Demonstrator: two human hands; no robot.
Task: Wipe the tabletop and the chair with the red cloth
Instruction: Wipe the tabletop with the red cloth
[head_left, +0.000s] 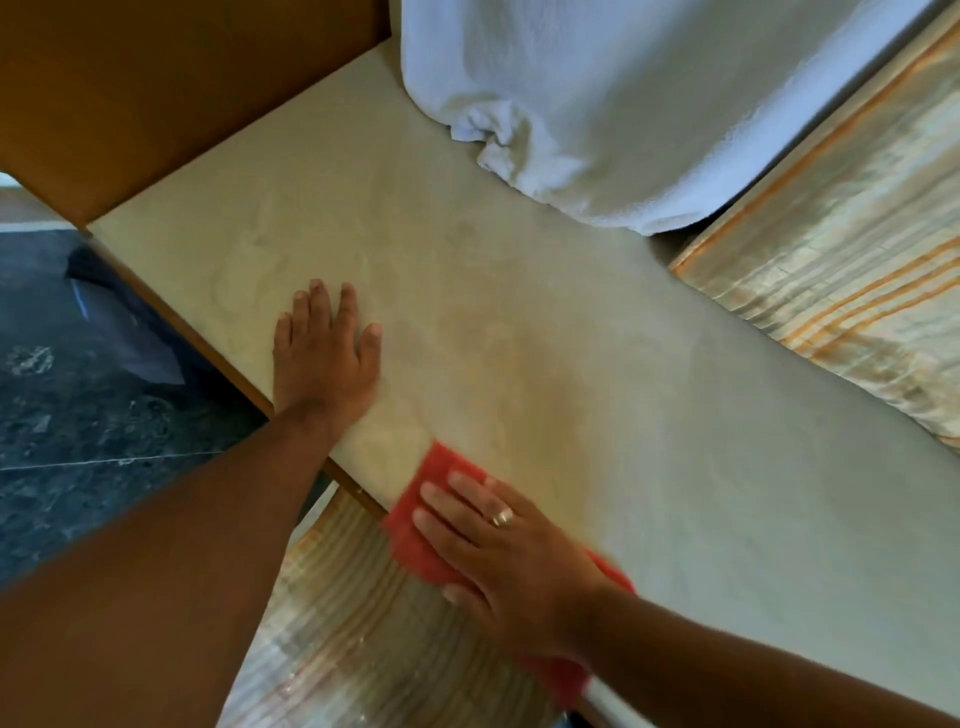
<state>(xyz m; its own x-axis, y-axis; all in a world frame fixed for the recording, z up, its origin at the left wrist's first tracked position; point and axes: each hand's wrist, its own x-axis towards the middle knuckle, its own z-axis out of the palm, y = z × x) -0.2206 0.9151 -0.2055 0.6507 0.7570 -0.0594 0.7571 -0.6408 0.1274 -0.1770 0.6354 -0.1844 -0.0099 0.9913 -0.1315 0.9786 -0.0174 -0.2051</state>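
The pale cream tabletop (519, 291) runs diagonally across the view. My right hand (498, 551) lies flat on the red cloth (415, 535), pressing it onto the table's near edge; part of the cloth hangs over the edge. A ring shows on one finger. My left hand (324, 353) rests palm down with fingers spread on the bare tabletop near its left edge, holding nothing. No chair is clearly in view.
A white towel (597, 104) lies heaped on the far part of the table. A brown wooden panel (156, 93) stands at the table's left end. Striped fabric (841, 260) lies at the right and below the near edge. Dark stone floor (78, 415) shows at the left.
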